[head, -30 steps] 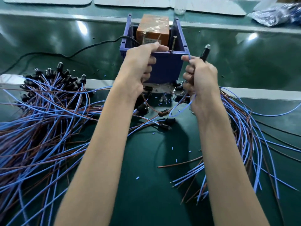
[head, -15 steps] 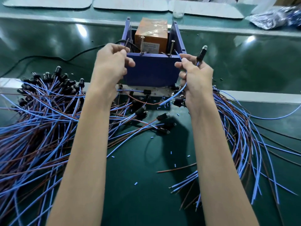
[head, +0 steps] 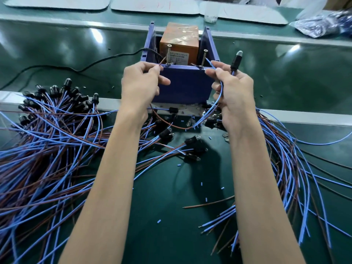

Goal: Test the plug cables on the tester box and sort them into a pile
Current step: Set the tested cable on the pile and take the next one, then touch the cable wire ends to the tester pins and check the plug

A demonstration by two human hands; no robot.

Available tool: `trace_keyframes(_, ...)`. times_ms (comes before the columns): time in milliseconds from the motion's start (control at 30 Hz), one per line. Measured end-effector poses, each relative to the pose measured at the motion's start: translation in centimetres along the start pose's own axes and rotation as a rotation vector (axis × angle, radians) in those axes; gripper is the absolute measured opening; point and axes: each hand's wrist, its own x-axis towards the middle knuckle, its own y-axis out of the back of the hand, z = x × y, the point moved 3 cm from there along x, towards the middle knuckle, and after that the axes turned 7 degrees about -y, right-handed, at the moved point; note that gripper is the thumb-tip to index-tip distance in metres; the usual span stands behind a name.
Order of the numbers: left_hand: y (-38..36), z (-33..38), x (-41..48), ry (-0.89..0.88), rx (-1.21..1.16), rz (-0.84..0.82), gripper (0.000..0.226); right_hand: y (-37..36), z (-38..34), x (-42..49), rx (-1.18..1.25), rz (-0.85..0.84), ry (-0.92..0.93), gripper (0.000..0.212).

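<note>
The blue tester box [head: 185,83] stands at the middle of the bench, with an orange block [head: 179,41] and two upright screws [head: 168,54] inside. My left hand [head: 141,84] pinches a brown wire end close to the left screw. My right hand [head: 231,86] grips one plug cable: its black plug [head: 236,60] sticks up above my fingers, and its blue wire [head: 219,88] is pinched with the tip near the right screw. A pile of plug cables [head: 49,130] lies at the left. More cables [head: 289,159] fan out at the right.
A black power cord [head: 80,68] runs left from the box. Loose plugs [head: 192,141] lie in front of the box. Small blue insulation bits dot the green mat [head: 171,216]. White boards and a plastic bag [head: 322,21] sit at the far edge.
My left hand swung out left from the box's front edge, then came back with the brown wire end to the left screw. My right hand stayed at the box's right corner.
</note>
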Motion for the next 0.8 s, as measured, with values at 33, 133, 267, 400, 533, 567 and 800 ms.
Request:
trace_keyframes(33,-0.05,0.03,-0.02,-0.003,0.001,0.012,0.019,0.03,-0.03,0.03,0.000,-0.004,0.003,0.021)
trace_keyframes(133,-0.16,0.20,-0.11,-0.011,-0.009,0.051,0.018,0.11,-0.18,0.03,-0.002,-0.016,0.007,0.022)
trace_keyframes(267,-0.59,0.58,-0.36,-0.030,0.015,0.036,0.020,0.18,-0.30,-0.03,-0.012,-0.023,0.006,0.021)
trace_keyframes(400,-0.60,0.66,-0.37,-0.029,0.032,0.027,0.020,0.15,-0.37,-0.07,-0.031,-0.034,0.007,0.021)
trace_keyframes(533,-0.51,0.71,-0.36,-0.019,0.042,0.033,0.020,0.07,-0.52,-0.05,-0.039,-0.039,0.006,0.022)
trace_keyframes(567,-0.51,0.77,-0.37,-0.019,0.042,0.030,0.020,0.07,-0.56,-0.06,-0.039,-0.041,0.006,0.023)
trace_keyframes(800,-0.48,1.03,-0.48,-0.017,0.029,0.014,0.020,0.28,-0.71,-0.16,-0.024,-0.065,-0.002,0.024)
